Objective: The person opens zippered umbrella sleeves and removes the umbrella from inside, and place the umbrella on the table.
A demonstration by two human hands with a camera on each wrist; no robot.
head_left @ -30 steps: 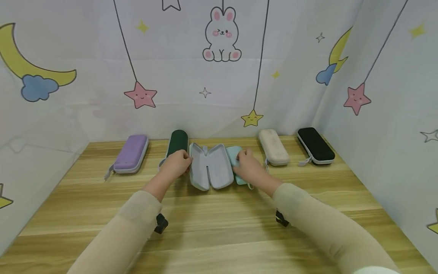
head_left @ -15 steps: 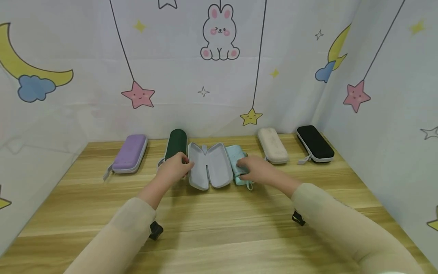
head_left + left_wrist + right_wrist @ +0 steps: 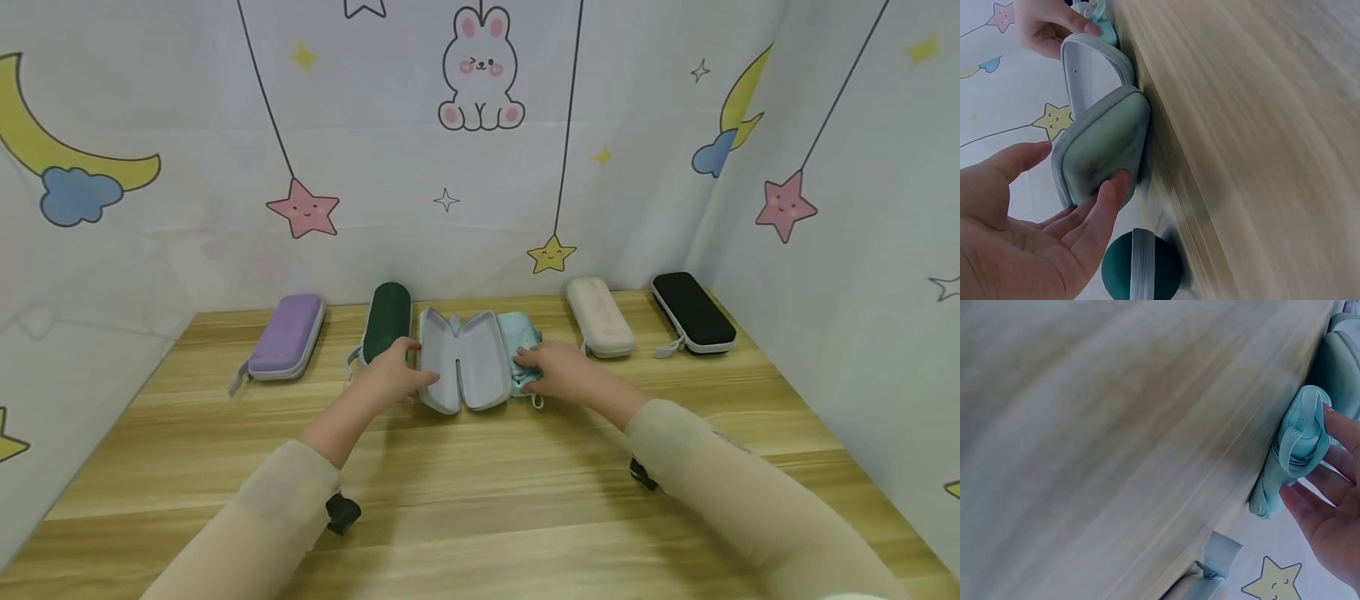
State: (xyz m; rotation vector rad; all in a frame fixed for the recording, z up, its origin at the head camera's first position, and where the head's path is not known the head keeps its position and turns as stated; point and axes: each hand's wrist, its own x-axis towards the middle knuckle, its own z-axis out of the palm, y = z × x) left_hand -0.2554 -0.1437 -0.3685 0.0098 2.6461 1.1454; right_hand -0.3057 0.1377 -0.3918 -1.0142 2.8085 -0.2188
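An unzipped hard case [image 3: 483, 362], green outside and pale grey inside, stands spread open at the back of the table. My left hand [image 3: 390, 371] is at its left half; in the left wrist view the fingers touch the green shell [image 3: 1107, 140] while the thumb is apart from the rim. Against the case's right side lies a light blue folded umbrella [image 3: 1294, 447] with a strap and a small loop [image 3: 537, 402]. My right hand [image 3: 558, 371] holds this umbrella, thumb and fingers at its sides. Part of the umbrella is hidden behind those fingers.
Left of the case stand a dark green zip case [image 3: 387, 321] and a purple one [image 3: 287, 333]. To the right are a cream case [image 3: 600, 317] and a black case [image 3: 693, 312]. A printed curtain [image 3: 375, 150] hangs behind the wooden table [image 3: 480, 500].
My left hand has gone from pinching the case's rim to spread fingers. The right hand has slid to the umbrella's near part. Case and umbrella have shifted slightly closer together.
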